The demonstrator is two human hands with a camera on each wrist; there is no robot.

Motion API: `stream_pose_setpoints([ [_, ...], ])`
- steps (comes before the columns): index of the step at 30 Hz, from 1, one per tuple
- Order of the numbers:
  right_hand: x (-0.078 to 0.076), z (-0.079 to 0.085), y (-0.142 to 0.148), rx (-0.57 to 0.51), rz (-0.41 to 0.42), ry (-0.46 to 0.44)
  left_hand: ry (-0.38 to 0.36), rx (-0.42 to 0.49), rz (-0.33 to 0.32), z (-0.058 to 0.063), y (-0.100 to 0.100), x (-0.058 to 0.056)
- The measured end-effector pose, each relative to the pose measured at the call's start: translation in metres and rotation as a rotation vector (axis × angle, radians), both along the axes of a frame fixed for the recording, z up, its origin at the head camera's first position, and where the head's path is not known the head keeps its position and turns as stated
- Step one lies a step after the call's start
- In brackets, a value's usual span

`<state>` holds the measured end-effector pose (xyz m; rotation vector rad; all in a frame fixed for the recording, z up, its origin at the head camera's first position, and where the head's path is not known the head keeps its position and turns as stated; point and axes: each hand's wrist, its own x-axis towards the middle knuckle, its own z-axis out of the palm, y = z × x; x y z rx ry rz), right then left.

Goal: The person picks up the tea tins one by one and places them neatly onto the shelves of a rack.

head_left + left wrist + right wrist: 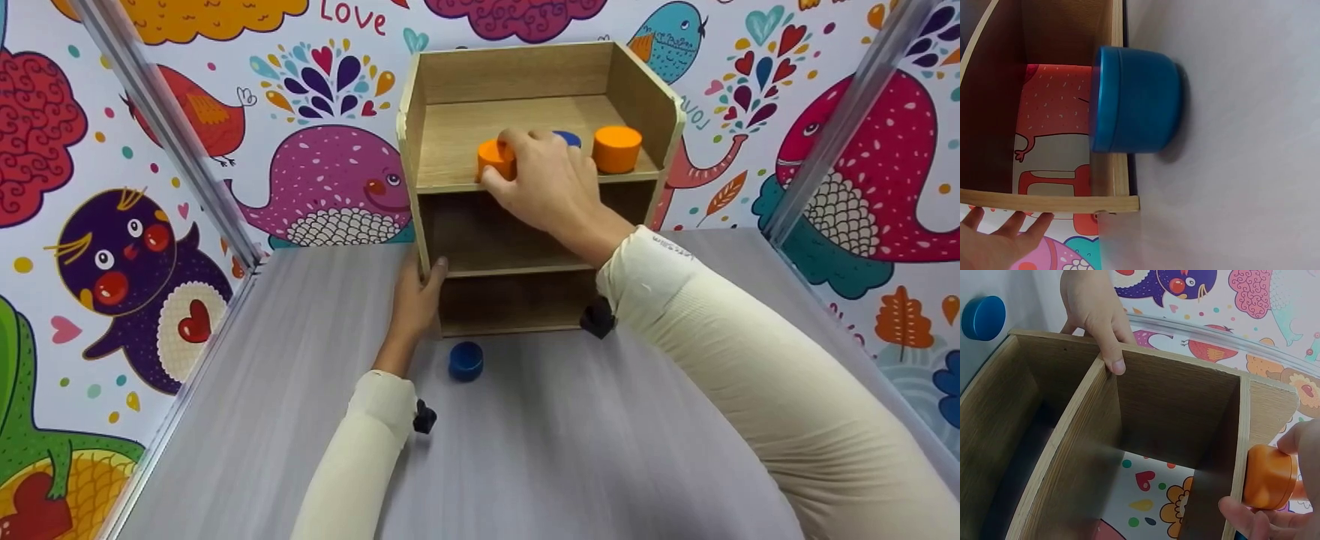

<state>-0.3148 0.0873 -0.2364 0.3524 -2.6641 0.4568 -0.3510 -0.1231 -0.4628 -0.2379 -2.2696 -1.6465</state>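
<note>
A small wooden shelf unit [465,131] with several levels stands on the table. My left hand [416,300] holds its left side panel, the thumb [1112,357] at the front end of a shelf board and the fingers [1010,225] outside. On the top level, near the front edge, my right hand [551,176] grips a round orange tin [493,159] between thumb and fingers. Partly hidden behind that hand is a blue tin [568,139]. A second orange tin [617,150] stands at the top level's right side.
Before the unit's lowest level, a blue tin [466,361] stands on the grey table [585,435]. Patterned panels [322,172] rise behind and at both sides, with metal rails [165,127] along the corners.
</note>
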Motion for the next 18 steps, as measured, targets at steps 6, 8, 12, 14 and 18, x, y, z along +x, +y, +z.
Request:
stream_pose_setpoints([
  [6,-0.0022,-0.0013,0.002,0.01,-0.019,0.023,0.021,0.004,-0.008,0.0004,0.0007,-0.0017],
  [8,-0.0031,-0.0016,0.0022,0.013,-0.019,0.017,0.021,0.004,-0.003,0.0005,0.0008,-0.0016],
  [12,-0.0045,-0.0015,0.0022,0.011,-0.016,0.001,0.018,0.005,-0.004,0.001,0.0007,-0.0011],
  [14,-0.0049,-0.0013,0.0021,0.01,-0.017,-0.006,0.016,0.009,-0.005,0.0015,0.0008,-0.0005],
  [18,-0.0046,-0.001,0.0029,0.005,-0.013,-0.005,0.016,0.017,-0.012,0.0009,0.0007,-0.0011],
])
